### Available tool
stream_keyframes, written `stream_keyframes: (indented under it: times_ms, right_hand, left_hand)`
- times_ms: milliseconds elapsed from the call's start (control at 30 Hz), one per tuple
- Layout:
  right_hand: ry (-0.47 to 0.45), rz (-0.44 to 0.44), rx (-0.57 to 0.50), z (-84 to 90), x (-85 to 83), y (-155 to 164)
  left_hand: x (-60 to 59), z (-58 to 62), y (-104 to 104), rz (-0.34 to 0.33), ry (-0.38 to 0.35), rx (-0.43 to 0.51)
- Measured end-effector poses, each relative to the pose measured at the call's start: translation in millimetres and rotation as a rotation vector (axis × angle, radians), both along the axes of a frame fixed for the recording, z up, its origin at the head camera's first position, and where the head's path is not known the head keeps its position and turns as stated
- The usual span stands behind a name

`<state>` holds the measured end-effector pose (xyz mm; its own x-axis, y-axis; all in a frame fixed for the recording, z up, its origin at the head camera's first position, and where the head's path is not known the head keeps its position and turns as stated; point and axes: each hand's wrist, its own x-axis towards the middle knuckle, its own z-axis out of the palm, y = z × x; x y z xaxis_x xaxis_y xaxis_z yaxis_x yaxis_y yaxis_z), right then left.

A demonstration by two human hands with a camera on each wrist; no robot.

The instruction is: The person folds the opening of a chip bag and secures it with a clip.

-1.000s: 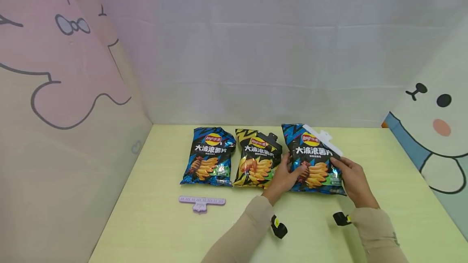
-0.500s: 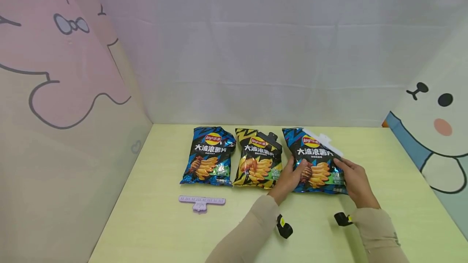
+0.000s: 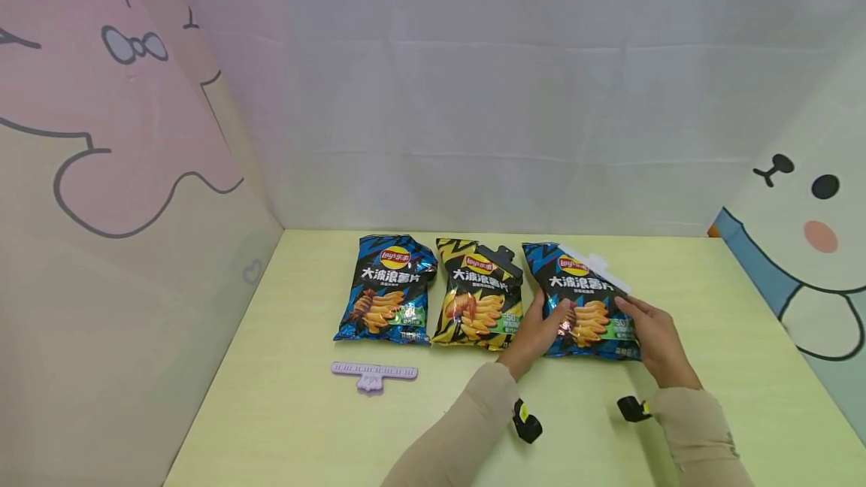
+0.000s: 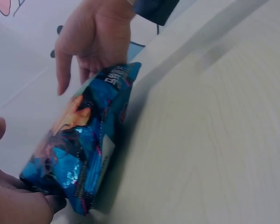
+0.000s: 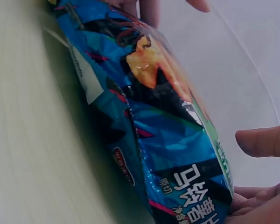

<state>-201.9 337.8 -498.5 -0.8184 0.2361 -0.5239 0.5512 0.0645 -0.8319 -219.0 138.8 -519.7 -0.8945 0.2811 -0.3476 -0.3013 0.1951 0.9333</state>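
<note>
In the head view, my left hand (image 3: 536,331) and right hand (image 3: 658,337) hold a blue-and-black bag of chips (image 3: 585,314) by its two sides. Each thumb lies toward the printed front, while the other fingers go around the edges and are partly hidden. A white bag clip (image 3: 595,264) sits slantwise across its top right corner. The left wrist view has the bag (image 4: 79,135) between both hands, low over the table. Seen from the right wrist, the bag's bottom end (image 5: 177,158) is close by; whether it touches the table I cannot tell.
Left of my left hand lies a yellow chip bag (image 3: 473,314) with a black clip (image 3: 499,261) on its corner. Another blue bag (image 3: 389,307) lies farther left. A lilac clip (image 3: 372,373) rests in front of it on the pale table (image 3: 284,427). Fabric walls (image 3: 473,134) enclose the back and sides.
The held bag's top edge has come down and slightly nearer to me. My left hand has shifted a little to the right, off the yellow bag's edge. The other bags have stayed put.
</note>
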Motion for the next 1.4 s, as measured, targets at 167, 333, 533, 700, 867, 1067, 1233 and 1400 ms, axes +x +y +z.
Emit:
stream_keyframes:
  times_ms: [167,333,533,700,867,1067,1233,1400]
  right_hand:
    - [-0.003,0.018,0.013,-2.2,2.8,1.9]
    - [0.016,0.024,0.043,-1.2,4.9,2.6]
    - [0.055,-0.005,0.083,2.2,7.5,-1.2]
    - [0.112,-0.062,0.145,6.3,7.4,-9.2]
    - [0.165,-0.11,0.187,14.9,4.9,-24.6]
    - [0.194,-0.073,0.224,30.1,-0.2,-49.9]
    - [0.271,-0.013,0.171,43.9,-2.9,-71.6]
    - [0.352,0.057,0.156,53.2,-6.1,-97.3]
  left_hand:
    - [-0.2,11.5,-6.6,-0.016,0.062,0.019]
    - [-6.2,28.8,-21.5,-0.028,0.137,0.054]
    - [-19.3,46.5,-56.0,-0.019,0.178,0.169]
    - [-28.5,56.6,-95.3,-0.001,0.26,0.165]
    - [-34.4,60.5,-133.9,0.025,0.317,0.113]
    - [-38.6,65.7,-174.2,0.085,0.349,0.062]
    - [-41.6,66.2,-203.2,0.14,0.37,0.002]
    - [-42.6,63.8,-226.8,0.187,0.381,-0.027]
